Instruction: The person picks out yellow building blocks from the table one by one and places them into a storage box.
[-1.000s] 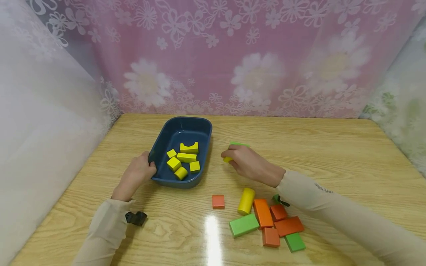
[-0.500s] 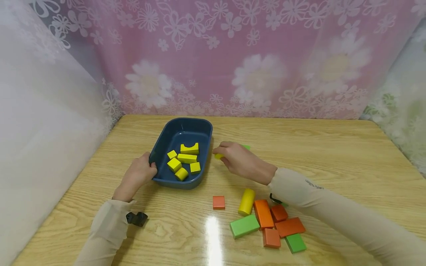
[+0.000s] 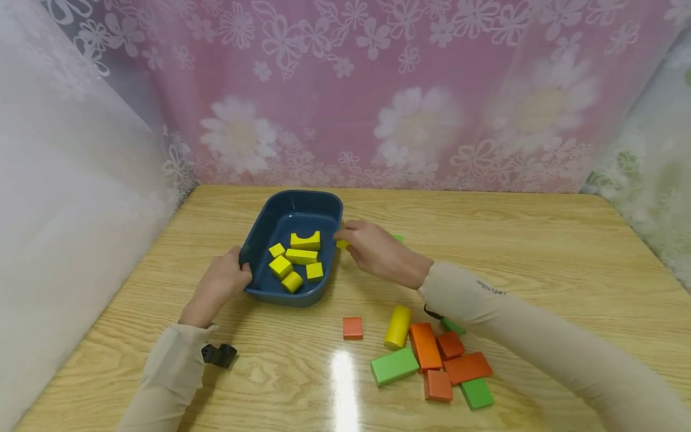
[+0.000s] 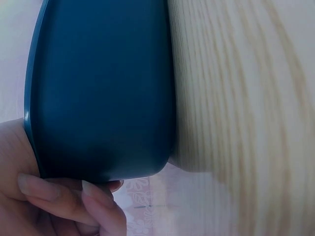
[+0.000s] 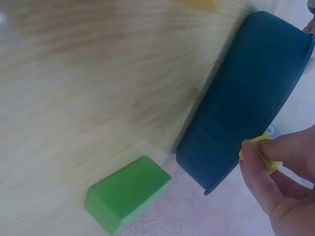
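A dark blue tray point(image 3: 291, 200) stands on the wooden table, holding several yellow blocks, among them an arch-cut block point(image 3: 305, 241) and a short cylinder point(image 3: 292, 282). My left hand point(image 3: 222, 279) grips the tray's left rim near its front corner; in the left wrist view, fingers point(image 4: 101, 196) curl at the tray's edge. At the tray's right rim, my right hand point(image 3: 378, 249) pinches a small yellow block point(image 5: 267, 152) between thumb and fingers. The fingers hide part of that block, so its full shape is unclear. Behind the right hand lies a green block point(image 5: 129, 189), mostly covered in the head view.
In front of the right forearm lie a yellow cylinder point(image 3: 397, 327), a light green block point(image 3: 394, 366), an orange block point(image 3: 425, 347) and several red and green blocks. A small red block point(image 3: 352, 328) lies apart on their left. A pink flowered curtain point(image 3: 345, 108) hangs behind the table.
My right hand has moved left, carrying the yellow block from beside the green block to the tray's right rim. The left hand has kept its grip on the tray.
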A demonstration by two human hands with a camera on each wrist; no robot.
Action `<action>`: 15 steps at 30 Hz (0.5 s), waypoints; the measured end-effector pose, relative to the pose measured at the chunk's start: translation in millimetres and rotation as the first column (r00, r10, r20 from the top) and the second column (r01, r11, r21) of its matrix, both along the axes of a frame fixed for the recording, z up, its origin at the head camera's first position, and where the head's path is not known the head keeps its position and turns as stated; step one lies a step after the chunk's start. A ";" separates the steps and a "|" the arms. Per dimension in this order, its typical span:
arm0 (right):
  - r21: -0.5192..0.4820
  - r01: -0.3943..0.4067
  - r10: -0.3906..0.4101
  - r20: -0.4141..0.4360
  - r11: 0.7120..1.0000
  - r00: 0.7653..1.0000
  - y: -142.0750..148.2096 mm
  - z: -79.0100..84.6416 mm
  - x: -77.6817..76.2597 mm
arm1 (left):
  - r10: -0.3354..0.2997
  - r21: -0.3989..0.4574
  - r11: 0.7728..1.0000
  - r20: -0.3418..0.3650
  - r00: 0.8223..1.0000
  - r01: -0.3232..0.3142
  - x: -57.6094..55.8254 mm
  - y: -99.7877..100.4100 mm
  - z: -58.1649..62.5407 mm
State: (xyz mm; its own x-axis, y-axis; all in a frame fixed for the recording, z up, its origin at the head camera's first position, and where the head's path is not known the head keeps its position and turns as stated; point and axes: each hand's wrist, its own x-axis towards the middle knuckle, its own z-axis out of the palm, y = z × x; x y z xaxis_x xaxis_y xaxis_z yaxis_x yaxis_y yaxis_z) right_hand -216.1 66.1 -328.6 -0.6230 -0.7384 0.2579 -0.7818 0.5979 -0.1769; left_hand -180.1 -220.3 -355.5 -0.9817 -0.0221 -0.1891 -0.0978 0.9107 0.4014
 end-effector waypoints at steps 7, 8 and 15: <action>0.025 0.002 -0.002 -0.003 1.000 1.000 -12.5 3.9 -7.8 | -0.012 -0.003 1.000 -0.025 1.000 0.012 0.0 -0.8 0.2; 0.023 0.008 -0.008 -0.006 1.000 1.000 -13.7 4.2 -8.9 | -0.012 -0.005 1.000 -0.025 1.000 0.012 -0.4 -0.5 0.7; 0.026 0.027 -0.026 -0.013 0.999 1.000 -23.4 8.1 -14.2 | 0.004 -0.005 1.000 0.022 1.000 -0.004 -0.3 1.4 3.4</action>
